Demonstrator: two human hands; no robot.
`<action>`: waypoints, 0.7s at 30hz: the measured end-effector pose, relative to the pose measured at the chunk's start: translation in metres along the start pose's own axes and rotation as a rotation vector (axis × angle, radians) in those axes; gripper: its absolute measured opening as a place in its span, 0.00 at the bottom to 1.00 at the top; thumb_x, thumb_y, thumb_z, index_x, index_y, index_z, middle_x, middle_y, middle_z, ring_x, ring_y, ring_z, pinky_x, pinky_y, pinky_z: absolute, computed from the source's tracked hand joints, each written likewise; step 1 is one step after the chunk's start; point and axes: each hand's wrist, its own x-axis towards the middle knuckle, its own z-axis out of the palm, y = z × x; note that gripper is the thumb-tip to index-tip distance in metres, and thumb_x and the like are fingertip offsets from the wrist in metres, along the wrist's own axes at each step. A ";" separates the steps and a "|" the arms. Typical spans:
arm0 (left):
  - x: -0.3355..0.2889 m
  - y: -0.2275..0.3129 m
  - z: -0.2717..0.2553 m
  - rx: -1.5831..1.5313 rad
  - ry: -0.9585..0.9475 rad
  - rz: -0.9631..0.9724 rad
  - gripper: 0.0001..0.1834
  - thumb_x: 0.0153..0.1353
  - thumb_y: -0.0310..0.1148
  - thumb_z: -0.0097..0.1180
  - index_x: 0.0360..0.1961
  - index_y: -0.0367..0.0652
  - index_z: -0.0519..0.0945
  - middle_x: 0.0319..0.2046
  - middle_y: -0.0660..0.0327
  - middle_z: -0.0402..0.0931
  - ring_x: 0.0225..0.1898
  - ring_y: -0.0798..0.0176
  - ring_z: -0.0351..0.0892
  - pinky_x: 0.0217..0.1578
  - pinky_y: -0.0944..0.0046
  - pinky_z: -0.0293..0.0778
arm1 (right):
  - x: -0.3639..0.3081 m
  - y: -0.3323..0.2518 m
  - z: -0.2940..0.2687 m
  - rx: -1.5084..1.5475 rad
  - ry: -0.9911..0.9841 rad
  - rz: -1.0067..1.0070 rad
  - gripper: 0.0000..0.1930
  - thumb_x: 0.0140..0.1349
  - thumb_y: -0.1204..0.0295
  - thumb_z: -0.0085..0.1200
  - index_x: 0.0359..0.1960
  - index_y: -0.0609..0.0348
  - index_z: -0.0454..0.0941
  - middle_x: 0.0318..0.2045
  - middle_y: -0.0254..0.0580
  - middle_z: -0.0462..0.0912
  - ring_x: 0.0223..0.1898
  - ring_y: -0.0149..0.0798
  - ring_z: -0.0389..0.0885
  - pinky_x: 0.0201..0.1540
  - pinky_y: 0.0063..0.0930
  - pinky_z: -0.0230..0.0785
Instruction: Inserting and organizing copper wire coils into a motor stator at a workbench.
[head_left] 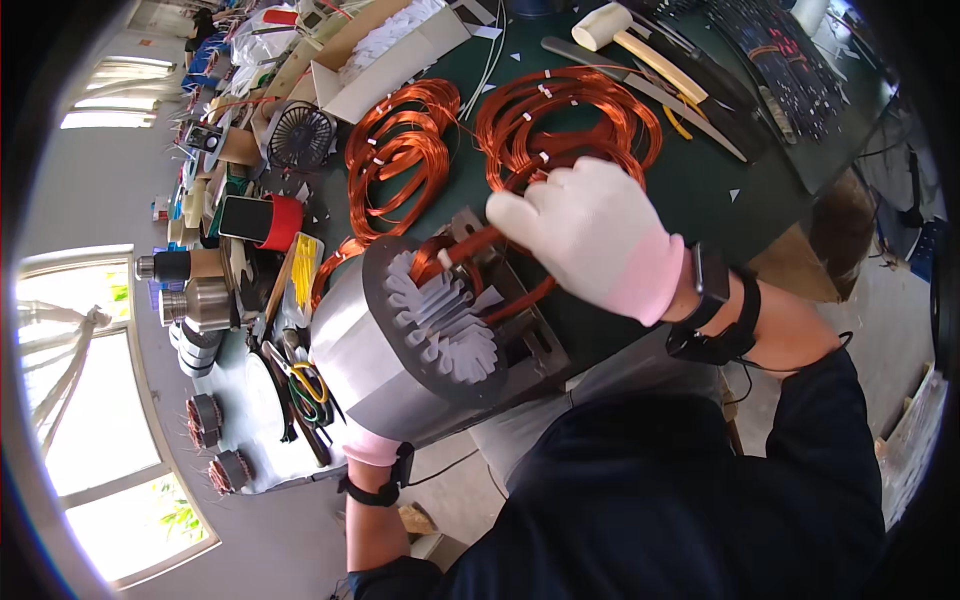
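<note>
A grey metal motor stator [365,345] lies on its side on the bench, with white paper slot liners [465,345] standing out around its bore. My right hand [590,235], in a white glove with a pink cuff, is closed around a copper wire coil [475,243] at the stator's open end. One side of that coil runs into the bore; another stretch passes under my hand. My left hand [368,445] is at the near side of the stator, its fingers hidden behind the metal. More copper coils [400,150] with small white ties lie beyond the stator.
A white mallet [603,27], blades and black strips [780,70] lie at the far right. Leftward are a small black fan [300,135], a phone [246,217] on a red stand, yellow strips [304,270], pliers [310,385] and steel bottles [200,303]. An open carton [390,60] holds white pieces.
</note>
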 end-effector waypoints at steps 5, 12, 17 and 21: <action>-0.027 0.017 0.042 0.136 0.174 -0.064 0.31 0.60 0.40 0.69 0.61 0.38 0.74 0.59 0.43 0.76 0.58 0.45 0.77 0.58 0.50 0.72 | 0.014 -0.032 0.005 -0.036 0.058 -0.091 0.12 0.57 0.69 0.59 0.42 0.56 0.78 0.18 0.29 0.72 0.21 0.36 0.75 0.30 0.31 0.66; 0.001 0.054 -0.010 -0.164 0.138 -0.122 0.35 0.64 0.33 0.65 0.70 0.41 0.67 0.62 0.53 0.75 0.58 0.55 0.79 0.63 0.55 0.73 | 0.006 -0.034 -0.006 0.120 0.209 -0.119 0.12 0.55 0.66 0.64 0.39 0.53 0.79 0.27 0.34 0.77 0.29 0.41 0.78 0.31 0.32 0.67; 0.027 0.052 -0.016 -0.848 0.323 -0.428 0.25 0.72 0.29 0.54 0.69 0.37 0.69 0.61 0.55 0.75 0.59 0.61 0.78 0.60 0.55 0.76 | -0.028 -0.045 -0.017 0.732 -0.173 0.558 0.27 0.52 0.73 0.72 0.55 0.59 0.76 0.39 0.46 0.84 0.35 0.44 0.85 0.38 0.33 0.77; 0.019 0.018 0.033 -1.072 0.432 -0.448 0.24 0.79 0.38 0.44 0.70 0.38 0.70 0.62 0.55 0.76 0.59 0.59 0.80 0.57 0.58 0.80 | -0.003 -0.045 -0.016 1.033 -0.392 0.524 0.42 0.52 0.77 0.68 0.71 0.63 0.62 0.57 0.60 0.78 0.54 0.55 0.82 0.55 0.42 0.76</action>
